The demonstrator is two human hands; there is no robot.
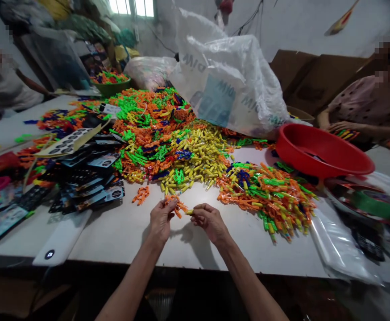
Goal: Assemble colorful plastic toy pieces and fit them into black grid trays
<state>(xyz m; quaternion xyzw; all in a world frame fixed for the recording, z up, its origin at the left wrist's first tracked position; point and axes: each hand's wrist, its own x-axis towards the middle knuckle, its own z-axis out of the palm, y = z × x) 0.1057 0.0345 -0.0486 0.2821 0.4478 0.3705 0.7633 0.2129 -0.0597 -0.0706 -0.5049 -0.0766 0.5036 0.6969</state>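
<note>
My left hand (162,218) is closed on an orange plastic toy figure (178,206), held just above the white table (121,236). Between the fingertips of my right hand (211,221) is a small yellow cylinder (189,212), its far end meeting the orange figure. Whether the two are joined I cannot tell. Beyond my hands lies a pile of loose yellow cylinders (201,156). Orange, green and blue figures (148,129) are heaped behind it. To the right is a heap of figures with yellow pieces on them (265,191). A single orange figure (141,195) lies left of my hands.
Black printed cards (91,187) are stacked at left, near a white device (61,238). A red basin (322,151), green tape roll (379,203) and clear plastic bags (342,245) lie at right. A big translucent sack (228,80) stands behind. One person sits at each side.
</note>
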